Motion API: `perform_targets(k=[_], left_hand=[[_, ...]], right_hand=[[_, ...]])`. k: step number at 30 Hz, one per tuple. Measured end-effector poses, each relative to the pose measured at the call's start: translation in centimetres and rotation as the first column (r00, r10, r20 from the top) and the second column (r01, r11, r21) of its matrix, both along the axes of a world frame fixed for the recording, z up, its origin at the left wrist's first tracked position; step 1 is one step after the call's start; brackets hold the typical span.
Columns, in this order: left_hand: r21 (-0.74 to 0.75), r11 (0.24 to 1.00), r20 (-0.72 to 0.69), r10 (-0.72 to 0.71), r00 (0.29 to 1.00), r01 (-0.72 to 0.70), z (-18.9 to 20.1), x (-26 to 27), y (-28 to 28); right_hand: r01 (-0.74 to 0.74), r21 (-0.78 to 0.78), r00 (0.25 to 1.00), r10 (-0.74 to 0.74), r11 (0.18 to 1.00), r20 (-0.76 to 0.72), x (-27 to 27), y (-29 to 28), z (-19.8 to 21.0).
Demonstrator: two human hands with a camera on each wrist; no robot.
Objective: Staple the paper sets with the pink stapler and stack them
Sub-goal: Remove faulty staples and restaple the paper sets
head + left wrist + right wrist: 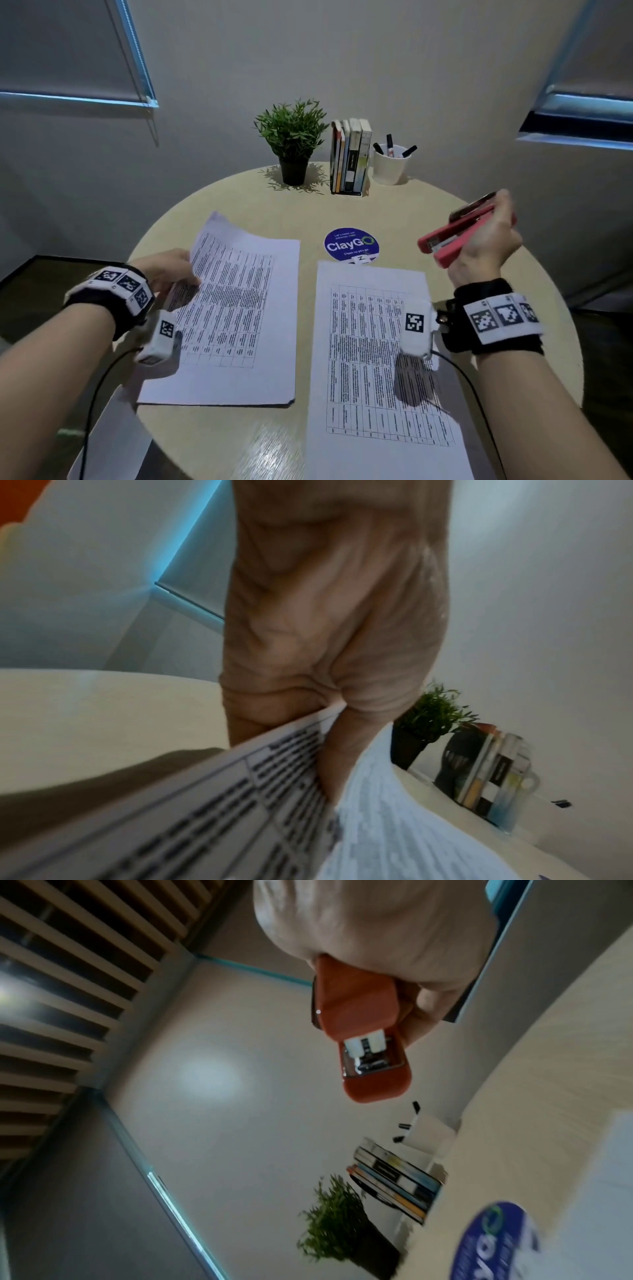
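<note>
Your right hand (486, 240) is wrapped around the pink stapler (455, 236), fingers curled on its body, held up off the round table (239, 445). Its mouth points toward your left, above bare tabletop, near the blue ClayGo sticker (351, 245).

Your left hand (168, 270) pinches the left paper set (236, 308) by its left edge; that edge curls up off the table, thumb on the printed side. The right paper set (373, 359) lies flat below your right wrist, apart from the left set, a strip of table between them.

Beyond your fingertips stand a potted plant (291, 137), a row of books (349, 156) and a white cup of markers (390, 164).
</note>
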State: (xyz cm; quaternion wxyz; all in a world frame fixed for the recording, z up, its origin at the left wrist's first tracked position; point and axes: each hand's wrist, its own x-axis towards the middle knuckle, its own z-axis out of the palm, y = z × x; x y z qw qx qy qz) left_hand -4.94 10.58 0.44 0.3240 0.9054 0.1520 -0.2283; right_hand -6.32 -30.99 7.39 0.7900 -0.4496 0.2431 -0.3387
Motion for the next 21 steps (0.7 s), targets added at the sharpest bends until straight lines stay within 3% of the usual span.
perform_targets(k=[2, 5, 7, 10, 12, 15, 18, 21], left_hand=[[0.030, 0.998, 0.008, 0.060, 0.998, -0.060, 0.2, 0.1, -0.6], [0.318, 0.938, 0.190, 0.076, 0.979, -0.135, 0.6, 0.7, -1.7], [0.421, 0.893, 0.394, -0.021, 0.919, -0.160, 0.9, 1.3, -2.9], [0.401, 0.916, 0.576, -0.234, 0.783, -0.021, 1.3, 2.3, -6.8], [0.437, 0.890, 0.576, -0.390, 0.719, 0.132, 0.9, 2.7, -10.1], [0.523, 0.791, 0.455, -0.574, 0.681, 0.318, -0.3, 2.8, -14.7], [0.562, 0.728, 0.336, -0.635, 0.696, 0.393, -2.0, 3.0, -17.1], [0.541, 0.722, 0.311, -0.648, 0.695, 0.431, -3.3, 2.9, -17.8]], right_hand=[[-0.024, 0.007, 0.998, 0.025, 1.000, -0.064, 0.0, 0.3, -1.6], [-0.060, 0.062, 0.981, 0.070, 0.996, -0.178, 0.0, 0.9, -3.9], [-0.071, 0.121, 0.965, 0.099, 0.990, -0.243, 0.0, 1.1, -5.5], [-0.083, 0.165, 0.937, 0.134, 0.983, -0.324, -0.1, 1.5, -7.3], [-0.087, 0.184, 0.920, 0.150, 0.979, -0.363, -0.4, 1.8, -8.1], [-0.090, 0.218, 0.895, 0.175, 0.972, -0.410, -0.6, 2.1, -9.1], [-0.065, 0.226, 0.857, 0.171, 0.972, -0.486, -1.1, 1.9, -9.7], [-0.074, 0.226, 0.835, 0.184, 0.971, -0.518, -1.2, 1.5, -10.2]])
